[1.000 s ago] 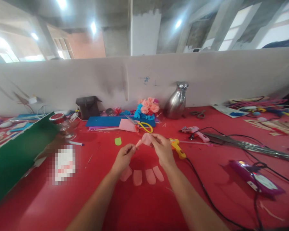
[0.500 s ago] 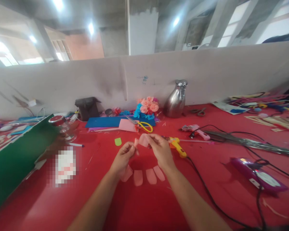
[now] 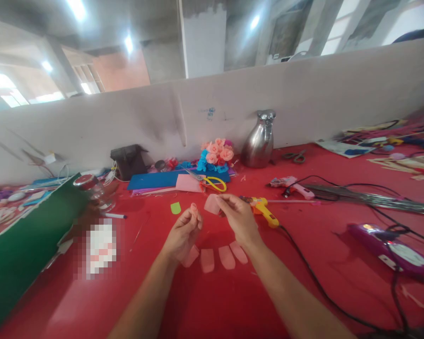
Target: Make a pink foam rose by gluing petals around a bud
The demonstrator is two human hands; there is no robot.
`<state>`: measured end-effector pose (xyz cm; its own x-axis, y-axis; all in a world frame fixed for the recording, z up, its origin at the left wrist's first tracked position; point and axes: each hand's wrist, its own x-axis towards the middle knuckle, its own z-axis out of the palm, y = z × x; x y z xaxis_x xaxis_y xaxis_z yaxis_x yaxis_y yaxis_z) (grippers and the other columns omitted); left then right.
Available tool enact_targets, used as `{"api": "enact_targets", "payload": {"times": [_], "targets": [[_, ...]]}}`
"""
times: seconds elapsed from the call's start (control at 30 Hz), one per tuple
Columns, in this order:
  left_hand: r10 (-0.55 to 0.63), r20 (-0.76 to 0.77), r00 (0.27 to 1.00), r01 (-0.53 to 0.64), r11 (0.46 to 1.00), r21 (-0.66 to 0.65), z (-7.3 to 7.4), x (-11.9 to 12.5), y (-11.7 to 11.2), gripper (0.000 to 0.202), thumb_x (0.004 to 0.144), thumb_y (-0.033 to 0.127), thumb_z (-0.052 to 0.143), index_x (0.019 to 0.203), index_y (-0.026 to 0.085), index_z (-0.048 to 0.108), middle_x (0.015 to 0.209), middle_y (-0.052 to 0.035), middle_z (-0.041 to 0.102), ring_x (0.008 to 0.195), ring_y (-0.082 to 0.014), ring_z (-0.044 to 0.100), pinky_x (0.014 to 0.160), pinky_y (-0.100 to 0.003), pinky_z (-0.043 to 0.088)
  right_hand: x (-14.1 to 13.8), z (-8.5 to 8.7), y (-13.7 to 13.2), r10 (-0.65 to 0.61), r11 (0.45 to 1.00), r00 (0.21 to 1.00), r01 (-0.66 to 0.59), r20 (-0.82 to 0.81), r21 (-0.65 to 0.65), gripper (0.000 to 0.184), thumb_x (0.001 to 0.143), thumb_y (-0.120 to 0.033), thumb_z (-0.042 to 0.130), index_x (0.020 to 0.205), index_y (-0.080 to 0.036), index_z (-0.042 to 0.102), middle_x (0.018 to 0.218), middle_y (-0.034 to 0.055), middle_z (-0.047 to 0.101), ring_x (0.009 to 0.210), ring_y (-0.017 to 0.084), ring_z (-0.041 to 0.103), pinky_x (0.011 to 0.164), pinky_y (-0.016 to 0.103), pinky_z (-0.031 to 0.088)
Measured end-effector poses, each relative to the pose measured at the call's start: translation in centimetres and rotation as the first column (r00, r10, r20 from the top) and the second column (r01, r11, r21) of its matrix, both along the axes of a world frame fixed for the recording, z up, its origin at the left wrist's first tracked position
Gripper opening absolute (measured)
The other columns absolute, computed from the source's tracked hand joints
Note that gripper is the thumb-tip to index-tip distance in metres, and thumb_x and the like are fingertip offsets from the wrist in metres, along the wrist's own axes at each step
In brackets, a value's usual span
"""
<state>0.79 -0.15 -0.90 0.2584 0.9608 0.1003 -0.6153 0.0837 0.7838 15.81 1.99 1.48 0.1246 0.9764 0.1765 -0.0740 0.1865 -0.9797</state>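
Observation:
Between the thumb and fingers of my left hand is a small rolled pink paper flower piece, held upright. My right hand pinches a flat pink paper petal by its right edge, a short gap away from the rolled piece. Below my hands, several cut pink petals lie in a curved row on the red table. The leftmost petal is partly covered by my left hand. A light green paper piece lies beyond my left hand.
A yellow glue gun lies just right of my right hand, its black cord running toward me. Yellow-handled scissors rest on blue sheets. Behind stand paper roses and a steel jug. A green board stands at left.
My hands have moved apart, so the flat petal is now separate from the rolled piece. The rolled piece is turned more upright. The view has tilted slightly.

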Motion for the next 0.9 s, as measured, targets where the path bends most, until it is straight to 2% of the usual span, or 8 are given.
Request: {"api": "enact_targets", "payload": {"times": [0.33, 0.63, 0.73, 0.9], "targets": [[0.001, 0.054, 0.999, 0.006, 0.992, -0.125, -0.6, 0.0, 0.7, 0.021, 0.073, 0.032, 0.066, 0.074, 0.016, 0.053, 0.065, 0.0024, 0.043, 0.052, -0.006, 0.028, 0.052, -0.021, 0.027, -1.7, 0.5, -0.2, -0.005, 1.0, 0.999, 0.005, -0.041, 0.015, 0.033, 0.075, -0.049, 0.058, 0.081, -0.017, 0.062, 0.063, 0.0009, 0.061, 0.052, 0.013, 0.055, 0.052, 0.026, 0.045], [-0.044, 0.05, 0.998, 0.05, 0.99, -0.131, -0.8, 0.2, 0.4, 0.02, 0.073, 0.029, 0.066, 0.072, 0.013, 0.056, 0.072, 0.0009, 0.045, 0.053, -0.0039, 0.028, 0.051, -0.02, 0.026, -2.4, 0.5, -0.5, -0.061, 0.996, 0.998, 0.06, 0.02, 0.069, 0.031, 0.077, -0.049, 0.057, 0.078, -0.018, 0.06, 0.068, 0.0025, 0.064, 0.058, 0.015, 0.058, 0.053, 0.026, 0.046], [-0.035, 0.012, 0.999, 0.037, 0.989, -0.145, -0.7, 0.3, 0.4, 0.022, 0.072, 0.031, 0.067, 0.072, 0.013, 0.054, 0.07, 0.0016, 0.044, 0.052, -0.0041, 0.026, 0.049, -0.02, 0.025, -2.4, 0.4, -0.6, -0.045, 0.997, 0.999, 0.043, 0.026, 0.065, 0.029, 0.077, -0.047, 0.057, 0.078, -0.018, 0.06, 0.071, 0.0035, 0.065, 0.061, 0.016, 0.06, 0.054, 0.026, 0.047], [-0.024, 0.037, 0.999, 0.031, 0.982, -0.186, -0.7, 0.5, 0.4, 0.023, 0.069, 0.028, 0.071, 0.079, 0.015, 0.054, 0.065, 0.0037, 0.041, 0.05, -0.0039, 0.027, 0.049, -0.018, 0.026, -2.7, 0.7, -1.1, -0.015, 0.996, 0.999, 0.011, 0.042, 0.087, 0.024, 0.08, -0.043, 0.055, 0.077, -0.019, 0.058, 0.071, 0.0038, 0.066, 0.062, 0.016, 0.06, 0.054, 0.025, 0.047]]}}
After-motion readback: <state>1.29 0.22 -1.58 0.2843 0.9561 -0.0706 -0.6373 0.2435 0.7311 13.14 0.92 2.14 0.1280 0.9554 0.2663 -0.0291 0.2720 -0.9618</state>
